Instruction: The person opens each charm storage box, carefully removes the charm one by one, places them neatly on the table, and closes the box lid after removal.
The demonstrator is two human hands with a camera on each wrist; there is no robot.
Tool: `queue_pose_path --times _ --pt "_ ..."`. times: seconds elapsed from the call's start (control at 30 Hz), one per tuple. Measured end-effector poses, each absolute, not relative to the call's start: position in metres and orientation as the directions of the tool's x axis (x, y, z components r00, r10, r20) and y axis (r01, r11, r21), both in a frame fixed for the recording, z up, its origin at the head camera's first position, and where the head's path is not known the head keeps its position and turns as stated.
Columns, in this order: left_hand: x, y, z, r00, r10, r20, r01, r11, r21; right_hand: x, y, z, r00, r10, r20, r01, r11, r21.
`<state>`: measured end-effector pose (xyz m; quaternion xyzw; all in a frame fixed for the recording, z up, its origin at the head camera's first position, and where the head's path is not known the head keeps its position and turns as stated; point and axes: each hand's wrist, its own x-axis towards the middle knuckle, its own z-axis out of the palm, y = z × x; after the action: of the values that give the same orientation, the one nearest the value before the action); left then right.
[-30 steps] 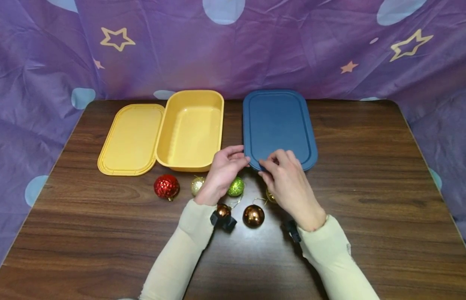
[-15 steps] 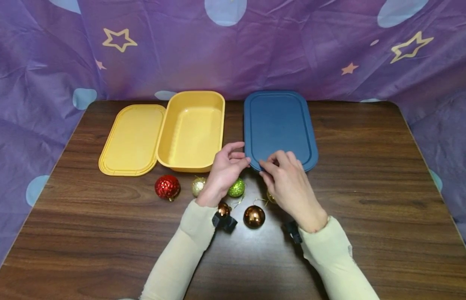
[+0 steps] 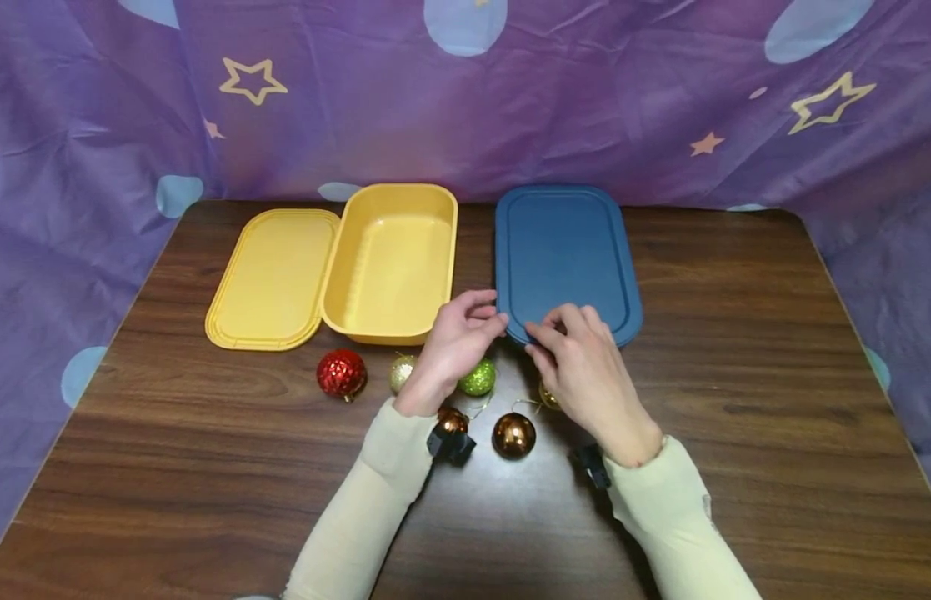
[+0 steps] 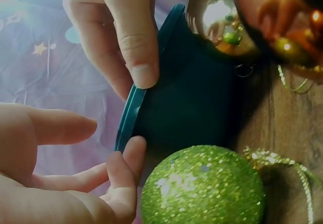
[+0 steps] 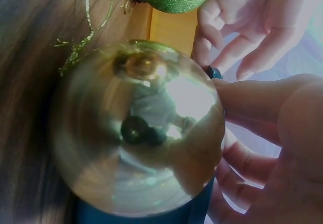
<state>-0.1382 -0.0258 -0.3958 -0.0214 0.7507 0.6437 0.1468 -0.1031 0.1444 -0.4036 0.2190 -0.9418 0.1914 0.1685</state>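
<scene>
A blue lid (image 3: 566, 258) lies on a blue box, whose dark side wall (image 4: 186, 93) shows in the left wrist view. My right hand (image 3: 588, 375) pinches the lid's near edge, its thumb below the rim. At the near left corner, my left hand (image 3: 453, 350) has curled fingertips against the rim, with the thumb on the upper side; how firmly it holds is unclear. Between and beneath the hands lie a green glitter Christmas ball (image 3: 478, 377) and a shiny gold ball (image 5: 139, 133). Closer to me are a brown ball (image 3: 513, 435) and a copper ball (image 3: 453, 419).
An open yellow box (image 3: 397, 275) stands left of the blue one, with its yellow lid (image 3: 273, 279) flat beside it. A red ball (image 3: 342, 373) and a pale gold glitter ball (image 3: 401, 372) lie in front. A purple curtain (image 3: 585, 108) hangs behind the wooden table (image 3: 210, 467).
The whole head view has shifted slightly, so everything appears a little farther right. Both hands stay at the blue lid's near edge, and the balls stay where they were.
</scene>
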Motion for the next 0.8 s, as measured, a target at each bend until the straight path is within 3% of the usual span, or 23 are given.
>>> queue_pose_path --times 0.47,0.8 --pt "-0.131 -0.034 -0.380 -0.943 0.226 -0.246 -0.198 0.214 0.957 -0.104 0.145 -0.405 -0.835 -0.346 0.427 -0.489 0.823 -0.289" --pt "-0.118 -0.057 -0.345 -0.993 0.111 -0.051 -0.049 0.028 0.998 -0.104 0.146 -0.405 -0.834 -0.347 0.430 -0.493 0.818 -0.295"
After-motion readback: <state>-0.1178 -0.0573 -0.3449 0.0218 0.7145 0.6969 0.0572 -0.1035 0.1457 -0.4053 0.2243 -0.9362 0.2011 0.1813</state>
